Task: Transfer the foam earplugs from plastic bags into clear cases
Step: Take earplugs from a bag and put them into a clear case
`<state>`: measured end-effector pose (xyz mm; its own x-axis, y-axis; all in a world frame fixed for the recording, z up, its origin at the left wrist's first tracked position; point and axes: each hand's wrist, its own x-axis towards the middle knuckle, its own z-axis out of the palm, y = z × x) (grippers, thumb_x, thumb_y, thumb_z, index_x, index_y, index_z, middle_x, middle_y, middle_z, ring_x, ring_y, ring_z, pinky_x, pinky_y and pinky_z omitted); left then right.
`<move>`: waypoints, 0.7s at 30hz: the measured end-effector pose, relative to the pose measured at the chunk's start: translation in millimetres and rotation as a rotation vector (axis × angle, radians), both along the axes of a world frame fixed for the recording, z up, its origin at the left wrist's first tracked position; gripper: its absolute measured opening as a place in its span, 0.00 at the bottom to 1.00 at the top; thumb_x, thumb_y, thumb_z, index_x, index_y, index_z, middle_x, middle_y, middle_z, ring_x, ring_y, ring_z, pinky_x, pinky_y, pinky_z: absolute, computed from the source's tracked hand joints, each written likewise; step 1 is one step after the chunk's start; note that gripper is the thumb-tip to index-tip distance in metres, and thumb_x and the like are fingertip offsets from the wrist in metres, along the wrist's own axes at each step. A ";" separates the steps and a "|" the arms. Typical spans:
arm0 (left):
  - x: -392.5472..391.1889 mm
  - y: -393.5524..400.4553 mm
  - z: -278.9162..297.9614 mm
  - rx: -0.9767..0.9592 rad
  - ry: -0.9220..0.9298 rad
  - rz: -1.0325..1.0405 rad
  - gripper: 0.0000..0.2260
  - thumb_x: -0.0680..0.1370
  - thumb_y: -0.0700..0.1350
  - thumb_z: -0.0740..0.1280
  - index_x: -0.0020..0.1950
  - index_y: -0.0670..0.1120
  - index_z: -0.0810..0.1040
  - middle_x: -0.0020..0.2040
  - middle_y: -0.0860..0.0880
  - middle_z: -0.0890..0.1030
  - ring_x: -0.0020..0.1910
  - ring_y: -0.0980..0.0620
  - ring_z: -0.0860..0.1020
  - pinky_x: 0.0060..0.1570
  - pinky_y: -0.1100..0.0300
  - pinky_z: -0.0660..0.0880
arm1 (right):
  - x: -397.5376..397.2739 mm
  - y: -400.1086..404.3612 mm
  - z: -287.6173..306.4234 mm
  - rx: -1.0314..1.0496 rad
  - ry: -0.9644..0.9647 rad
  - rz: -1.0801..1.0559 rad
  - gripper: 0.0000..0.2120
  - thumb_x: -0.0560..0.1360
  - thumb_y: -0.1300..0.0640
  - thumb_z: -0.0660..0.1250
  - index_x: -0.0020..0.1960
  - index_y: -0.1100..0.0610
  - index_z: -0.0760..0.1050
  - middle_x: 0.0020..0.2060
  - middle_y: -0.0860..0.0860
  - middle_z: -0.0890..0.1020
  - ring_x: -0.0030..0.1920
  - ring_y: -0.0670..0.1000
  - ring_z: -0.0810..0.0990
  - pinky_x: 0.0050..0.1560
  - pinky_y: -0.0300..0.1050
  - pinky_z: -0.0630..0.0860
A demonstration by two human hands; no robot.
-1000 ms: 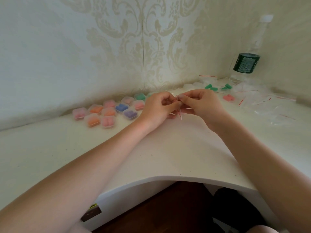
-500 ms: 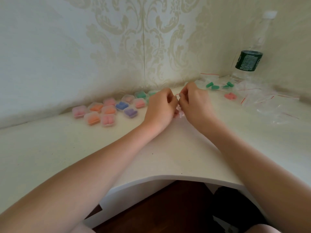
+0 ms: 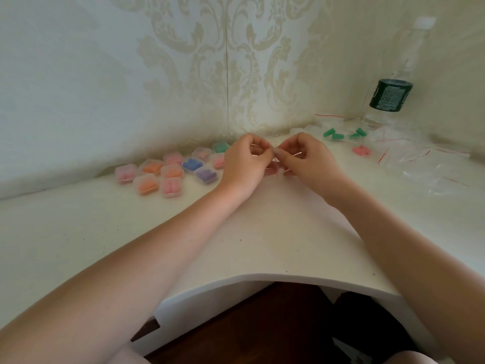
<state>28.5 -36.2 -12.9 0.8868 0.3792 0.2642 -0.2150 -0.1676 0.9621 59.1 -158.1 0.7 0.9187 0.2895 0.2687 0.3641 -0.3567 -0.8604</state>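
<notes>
Left hand: my left hand [image 3: 244, 164] pinched the top edge of a small clear plastic bag [image 3: 278, 168].
Right hand: my right hand [image 3: 305, 161] pinched the opposite edge, fingertips nearly touching.
Bag contents: pink shapes, blurred.
Filled clear cases [image 3: 168, 172]: clustered left of my hands on the white desk [image 3: 262, 232].
Loose green earplugs [image 3: 334, 134]: right, near empty bags [image 3: 420, 164].
Water bottle [image 3: 389, 98]: dark green label, writing unreadable.

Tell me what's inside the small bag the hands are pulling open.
The small bag, pinched by the left hand and right hand, shows a pinkish blur low down, probably earplugs. The fingers cover the rest, so no count is possible.
</notes>
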 end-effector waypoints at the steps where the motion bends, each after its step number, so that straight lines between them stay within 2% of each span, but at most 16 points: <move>1: 0.6 0.8 0.1 -0.054 0.014 -0.025 0.07 0.75 0.33 0.65 0.40 0.42 0.73 0.37 0.40 0.80 0.32 0.49 0.82 0.34 0.58 0.80 | 0.2 -0.4 0.1 -0.006 0.001 0.012 0.08 0.75 0.54 0.70 0.48 0.58 0.75 0.42 0.53 0.81 0.40 0.51 0.81 0.46 0.49 0.81; 5: -0.8 1.3 3.0 -0.190 0.090 -0.040 0.05 0.75 0.34 0.67 0.40 0.42 0.75 0.28 0.47 0.81 0.29 0.53 0.81 0.35 0.61 0.80 | 1.2 -2.1 -0.7 -0.033 -0.026 0.002 0.04 0.74 0.57 0.71 0.45 0.57 0.79 0.39 0.53 0.83 0.41 0.53 0.82 0.49 0.50 0.80; 8: -1.0 1.3 6.1 -0.246 0.130 0.005 0.06 0.73 0.35 0.68 0.37 0.43 0.75 0.32 0.45 0.81 0.30 0.53 0.81 0.34 0.60 0.80 | -1.7 0.6 -1.3 -0.092 -0.101 0.018 0.06 0.72 0.54 0.72 0.45 0.55 0.79 0.37 0.47 0.82 0.36 0.43 0.80 0.39 0.32 0.76; 10: -1.2 0.0 7.7 -0.231 0.154 -0.004 0.06 0.72 0.36 0.67 0.37 0.43 0.73 0.34 0.45 0.80 0.31 0.52 0.81 0.33 0.59 0.80 | -3.0 3.3 -2.3 -0.118 -0.146 -0.001 0.04 0.72 0.56 0.72 0.45 0.55 0.79 0.35 0.43 0.80 0.33 0.38 0.76 0.34 0.29 0.70; 13: -0.2 -2.7 7.0 -0.212 0.158 0.010 0.05 0.72 0.38 0.67 0.39 0.42 0.72 0.36 0.45 0.79 0.35 0.51 0.82 0.32 0.58 0.80 | -2.0 1.1 -2.1 -0.035 -0.082 -0.009 0.03 0.72 0.59 0.72 0.46 0.56 0.82 0.35 0.47 0.83 0.34 0.40 0.78 0.39 0.32 0.75; 15: -0.8 -2.7 5.9 -0.133 0.125 0.055 0.05 0.67 0.43 0.68 0.37 0.44 0.73 0.39 0.40 0.80 0.41 0.46 0.83 0.38 0.49 0.82 | -2.5 -1.1 -1.3 0.030 0.022 0.046 0.06 0.72 0.61 0.72 0.49 0.56 0.83 0.38 0.49 0.84 0.36 0.43 0.81 0.42 0.37 0.80; 17: -3.3 -3.0 6.1 -0.071 0.102 0.070 0.07 0.64 0.45 0.67 0.37 0.45 0.73 0.42 0.37 0.81 0.44 0.42 0.83 0.41 0.44 0.81 | -3.1 -2.0 -0.9 0.111 0.112 0.074 0.08 0.72 0.62 0.73 0.51 0.58 0.82 0.41 0.51 0.84 0.37 0.44 0.82 0.40 0.37 0.80; 19: -4.2 -3.5 5.9 -0.055 0.090 0.060 0.06 0.67 0.42 0.69 0.38 0.44 0.73 0.43 0.36 0.81 0.44 0.42 0.83 0.40 0.43 0.81 | -2.7 -2.4 -0.3 0.203 0.188 0.047 0.10 0.70 0.63 0.75 0.50 0.61 0.80 0.40 0.55 0.83 0.36 0.48 0.83 0.38 0.39 0.80; 21: -3.2 -3.4 5.3 -0.028 0.062 0.060 0.07 0.71 0.39 0.70 0.38 0.44 0.73 0.41 0.39 0.80 0.44 0.42 0.82 0.37 0.45 0.81 | -2.0 -3.1 0.6 0.259 0.242 0.028 0.08 0.68 0.64 0.76 0.44 0.62 0.79 0.35 0.56 0.82 0.34 0.50 0.82 0.38 0.41 0.80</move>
